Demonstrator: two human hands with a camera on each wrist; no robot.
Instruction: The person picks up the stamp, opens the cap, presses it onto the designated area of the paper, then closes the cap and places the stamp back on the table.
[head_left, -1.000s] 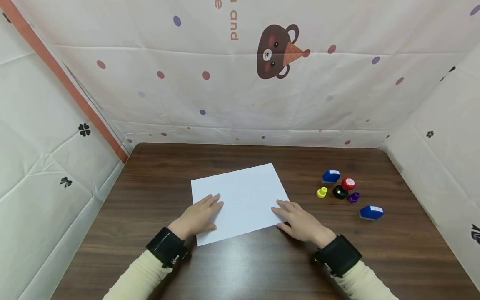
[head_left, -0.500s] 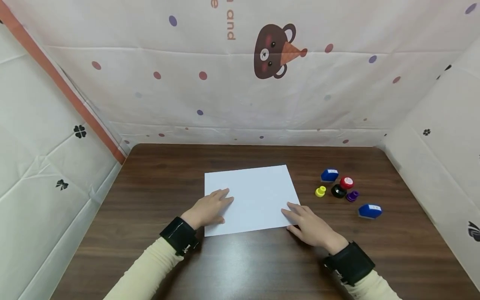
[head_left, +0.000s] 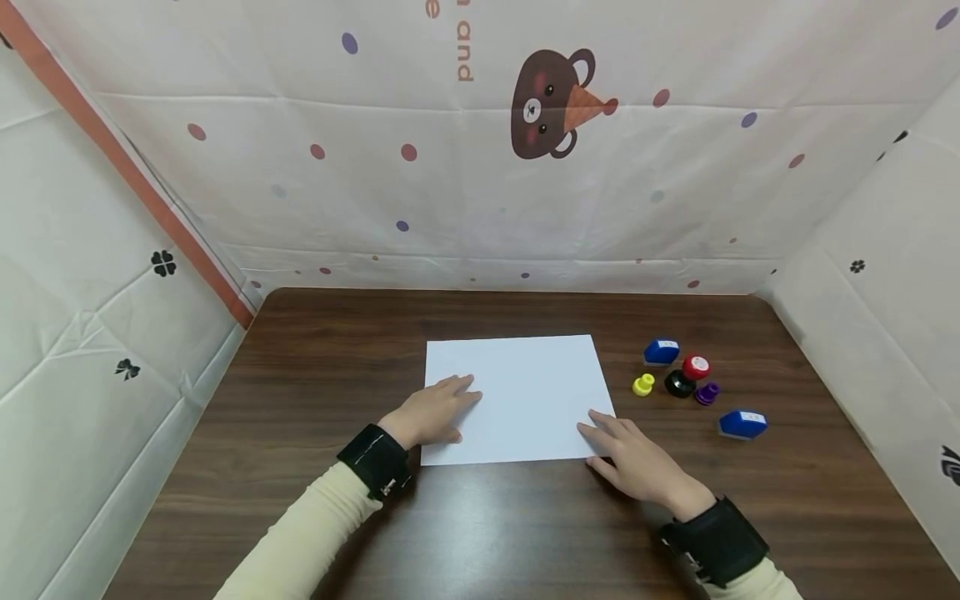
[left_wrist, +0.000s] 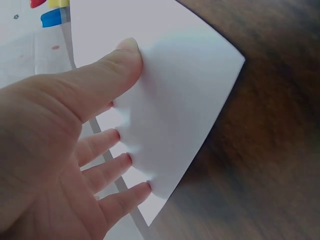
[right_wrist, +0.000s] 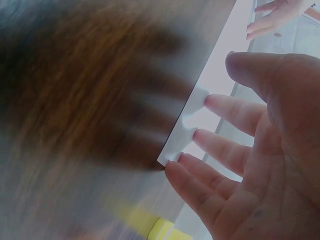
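A white sheet of paper [head_left: 528, 392] lies flat on the brown wooden table [head_left: 330, 350], its near edge almost level with the table's. My left hand [head_left: 431, 410] rests on the paper's left side, fingers spread and extended. In the left wrist view the thumb and fingertips of that hand [left_wrist: 55, 120] touch the white surface. At the lower right corner my right hand [head_left: 641, 462] presses the sheet with extended fingertips. The right wrist view shows those fingertips [right_wrist: 200, 135] along the paper's edge near a corner.
Right of the paper stand two blue wedge-shaped objects [head_left: 662, 352] with white labels. Between them are a small yellow piece [head_left: 643, 385], a red-topped round piece [head_left: 696, 367], a black round piece [head_left: 679, 384] and a purple piece [head_left: 707, 394]. White printed sheeting [head_left: 337, 200] surrounds the table.
The paper has slid to the right and turned clockwise from a tilt to nearly straight. Both hands have moved right with it, staying on it.
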